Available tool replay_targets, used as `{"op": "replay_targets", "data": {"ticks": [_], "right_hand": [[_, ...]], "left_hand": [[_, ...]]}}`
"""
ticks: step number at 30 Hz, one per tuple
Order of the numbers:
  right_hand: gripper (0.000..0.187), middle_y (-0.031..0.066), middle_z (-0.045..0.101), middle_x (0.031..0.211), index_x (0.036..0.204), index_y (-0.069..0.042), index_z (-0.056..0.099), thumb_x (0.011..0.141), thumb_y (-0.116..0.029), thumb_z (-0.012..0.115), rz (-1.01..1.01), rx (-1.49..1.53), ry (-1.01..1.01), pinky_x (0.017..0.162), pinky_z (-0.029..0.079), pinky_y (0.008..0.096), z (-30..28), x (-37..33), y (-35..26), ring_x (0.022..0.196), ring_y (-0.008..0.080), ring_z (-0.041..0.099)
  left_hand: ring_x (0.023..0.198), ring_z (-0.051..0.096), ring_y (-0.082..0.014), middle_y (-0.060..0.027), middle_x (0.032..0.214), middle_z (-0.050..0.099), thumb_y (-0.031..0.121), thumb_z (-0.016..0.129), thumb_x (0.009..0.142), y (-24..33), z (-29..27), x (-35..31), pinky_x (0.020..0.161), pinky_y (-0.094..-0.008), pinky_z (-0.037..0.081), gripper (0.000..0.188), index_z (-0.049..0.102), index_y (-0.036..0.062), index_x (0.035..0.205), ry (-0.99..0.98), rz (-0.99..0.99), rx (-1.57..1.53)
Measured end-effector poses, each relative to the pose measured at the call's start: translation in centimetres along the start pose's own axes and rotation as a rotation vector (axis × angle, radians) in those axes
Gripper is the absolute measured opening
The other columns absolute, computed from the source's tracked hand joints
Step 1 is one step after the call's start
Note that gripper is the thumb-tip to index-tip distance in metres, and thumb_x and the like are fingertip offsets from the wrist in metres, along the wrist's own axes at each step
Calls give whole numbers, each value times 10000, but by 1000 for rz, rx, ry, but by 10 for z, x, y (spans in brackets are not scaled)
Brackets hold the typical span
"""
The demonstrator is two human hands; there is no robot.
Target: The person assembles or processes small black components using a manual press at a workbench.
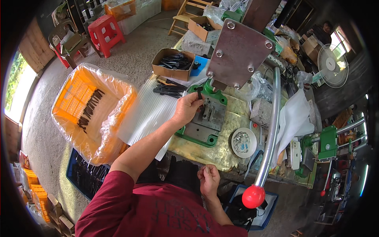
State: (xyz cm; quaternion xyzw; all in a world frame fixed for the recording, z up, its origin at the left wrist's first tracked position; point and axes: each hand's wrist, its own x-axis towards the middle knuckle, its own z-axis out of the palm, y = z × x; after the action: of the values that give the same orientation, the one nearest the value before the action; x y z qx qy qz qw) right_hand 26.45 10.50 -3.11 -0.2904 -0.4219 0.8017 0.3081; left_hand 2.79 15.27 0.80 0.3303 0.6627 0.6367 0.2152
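Small black T-shaped part [199, 92] is in the L hand [188, 106], pinched btwn thumb & fingertips, T-head up, just above the back end of the steel jig [209, 113]; can't tell if part & jig touch. R hand [209, 178] is off by the table's front edge, near the lap, curled into a loose fist; can't tell if anything's inside it. Jig sits on the grey plate of the green press base [213, 140], w/ bolted steel cover plate [241, 50] of the press overhead & a curved chrome lever [276, 114] at R, ending in a red ball knob [253, 196]. Loose black parts [169, 91] lie L of the press on white ribbed foam sheet [144, 112]; behind them, cardboard box [170, 73] holds lots more. R of base: shallow white bowl [254, 144] w/ small bits in it, concrete block [261, 111] near it, & a white phone [295, 155] farther R by a second green press [327, 143]. L of table, orange crate [73, 85] w/ clear plastic liner; blue crate [73, 179] below it on floor. Bkgd: red stool [104, 33] far L, white fan [333, 65] far R
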Motion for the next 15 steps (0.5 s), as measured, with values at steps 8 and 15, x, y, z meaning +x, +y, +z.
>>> {"op": "replay_targets", "data": {"ticks": [8,15], "right_hand": [[83,53,464,684,813,-19,455,843,-97,449,-20,-6,-8,530,350,239,-2,2,1,563,121,409],[85,53,464,683,811,-19,456,840,-99,455,-14,1,17,539,351,236,1,2,-3,575,117,413]], "left_hand": [[656,518,-48,25,704,551,54,526,799,-2,1,3,540,-202,460,61,558,29,844,21,-4,26],[644,553,-137,-64,703,563,12,531,759,4,-2,4,560,-245,451,59,538,6,817,-46,254,290]]}}
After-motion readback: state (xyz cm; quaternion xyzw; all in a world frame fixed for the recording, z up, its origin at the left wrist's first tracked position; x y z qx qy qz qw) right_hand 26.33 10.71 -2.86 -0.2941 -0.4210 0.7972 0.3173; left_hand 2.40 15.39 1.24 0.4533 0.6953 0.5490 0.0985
